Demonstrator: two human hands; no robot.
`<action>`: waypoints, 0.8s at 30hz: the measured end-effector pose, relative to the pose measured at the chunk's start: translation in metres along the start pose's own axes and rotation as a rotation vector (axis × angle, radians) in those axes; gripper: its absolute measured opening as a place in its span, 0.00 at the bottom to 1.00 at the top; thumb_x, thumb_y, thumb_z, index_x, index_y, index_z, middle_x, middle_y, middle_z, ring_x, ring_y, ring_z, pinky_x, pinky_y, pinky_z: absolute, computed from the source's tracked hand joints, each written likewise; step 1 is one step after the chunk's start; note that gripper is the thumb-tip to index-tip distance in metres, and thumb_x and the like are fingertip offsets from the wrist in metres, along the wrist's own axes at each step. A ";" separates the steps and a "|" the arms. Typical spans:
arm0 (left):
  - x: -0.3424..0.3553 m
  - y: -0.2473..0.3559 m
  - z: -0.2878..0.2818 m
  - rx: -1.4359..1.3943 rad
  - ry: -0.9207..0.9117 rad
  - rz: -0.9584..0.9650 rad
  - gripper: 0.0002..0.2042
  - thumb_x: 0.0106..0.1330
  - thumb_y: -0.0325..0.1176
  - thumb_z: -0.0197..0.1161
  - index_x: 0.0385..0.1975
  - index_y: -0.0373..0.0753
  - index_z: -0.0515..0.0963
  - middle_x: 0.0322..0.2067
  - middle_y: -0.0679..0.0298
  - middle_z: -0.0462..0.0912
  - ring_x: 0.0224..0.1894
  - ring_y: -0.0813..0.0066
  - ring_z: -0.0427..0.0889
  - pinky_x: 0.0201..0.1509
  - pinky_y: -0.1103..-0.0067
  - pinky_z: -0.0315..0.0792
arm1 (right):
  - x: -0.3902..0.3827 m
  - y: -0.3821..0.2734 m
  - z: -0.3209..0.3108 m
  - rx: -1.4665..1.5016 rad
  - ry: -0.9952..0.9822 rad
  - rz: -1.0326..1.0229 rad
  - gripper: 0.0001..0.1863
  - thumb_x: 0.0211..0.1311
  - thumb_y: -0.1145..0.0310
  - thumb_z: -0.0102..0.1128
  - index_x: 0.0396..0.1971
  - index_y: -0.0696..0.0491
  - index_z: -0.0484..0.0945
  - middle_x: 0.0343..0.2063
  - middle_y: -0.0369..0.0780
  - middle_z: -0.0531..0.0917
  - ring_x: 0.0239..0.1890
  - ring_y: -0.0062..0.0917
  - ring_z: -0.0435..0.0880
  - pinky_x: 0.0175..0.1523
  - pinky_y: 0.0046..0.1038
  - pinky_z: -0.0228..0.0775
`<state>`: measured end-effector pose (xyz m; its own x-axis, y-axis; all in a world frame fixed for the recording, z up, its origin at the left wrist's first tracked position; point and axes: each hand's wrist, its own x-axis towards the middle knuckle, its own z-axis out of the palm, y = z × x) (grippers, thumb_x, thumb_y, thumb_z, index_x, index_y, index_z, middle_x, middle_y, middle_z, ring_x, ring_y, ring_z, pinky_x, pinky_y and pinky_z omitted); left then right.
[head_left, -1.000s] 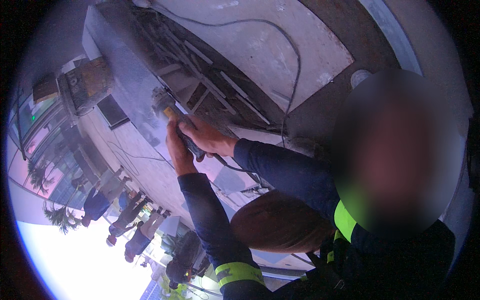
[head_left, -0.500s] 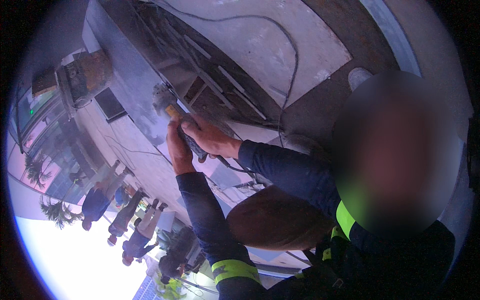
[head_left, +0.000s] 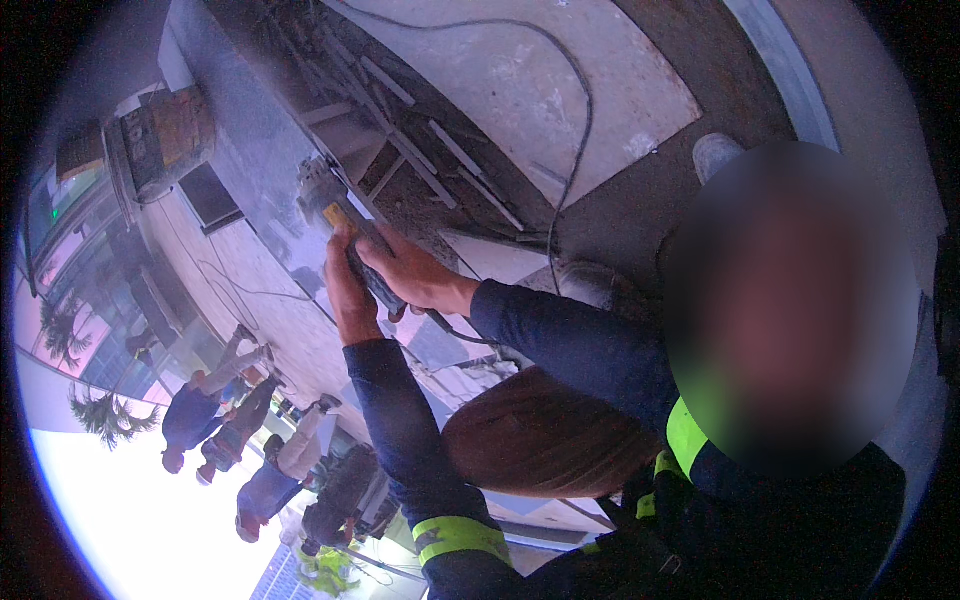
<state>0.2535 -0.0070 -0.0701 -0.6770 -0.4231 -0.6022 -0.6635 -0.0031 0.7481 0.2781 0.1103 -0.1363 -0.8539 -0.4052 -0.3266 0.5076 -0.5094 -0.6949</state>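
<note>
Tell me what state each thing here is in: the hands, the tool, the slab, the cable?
left hand: closed around the grinder's body
right hand: closed on the grinder's handle
angle grinder: held in both hands, its head on the slab's edge
grey stone slab: lying flat, dusty
black cable: slack, curving over the floor

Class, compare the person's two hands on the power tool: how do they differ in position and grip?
The left hand lies on the tool's left flank, fingers stretched toward the head; the right hand wraps over the angle grinder from the right. The left hand sits lower in the picture; the right hand higher. Both hold the grinder, in dark blue sleeves.
</note>
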 end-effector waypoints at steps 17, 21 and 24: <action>0.003 -0.002 -0.005 0.008 0.093 0.051 0.24 0.77 0.53 0.65 0.50 0.33 0.84 0.41 0.61 0.88 0.40 0.70 0.86 0.46 0.70 0.79 | -0.012 -0.058 -0.011 0.084 -0.224 0.291 0.32 0.85 0.41 0.42 0.74 0.49 0.63 0.31 0.38 0.82 0.15 0.21 0.81 0.12 0.22 0.63; -0.009 0.004 -0.006 0.013 0.086 0.048 0.23 0.78 0.52 0.65 0.51 0.33 0.84 0.42 0.60 0.88 0.41 0.70 0.86 0.47 0.70 0.79 | -0.019 -0.065 -0.010 0.075 -0.208 0.289 0.31 0.86 0.42 0.43 0.73 0.48 0.65 0.32 0.38 0.83 0.15 0.21 0.81 0.11 0.22 0.64; -0.008 0.001 0.003 -0.024 0.022 0.051 0.24 0.79 0.51 0.64 0.54 0.32 0.82 0.43 0.60 0.88 0.42 0.69 0.87 0.49 0.70 0.80 | -0.020 -0.063 -0.014 0.106 -0.161 0.271 0.31 0.85 0.41 0.43 0.74 0.48 0.64 0.33 0.38 0.83 0.14 0.21 0.81 0.12 0.23 0.65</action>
<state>0.2574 -0.0012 -0.0655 -0.7021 -0.4434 -0.5572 -0.6205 -0.0028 0.7842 0.2620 0.1609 -0.0950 -0.6612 -0.6471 -0.3797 0.7304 -0.4394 -0.5230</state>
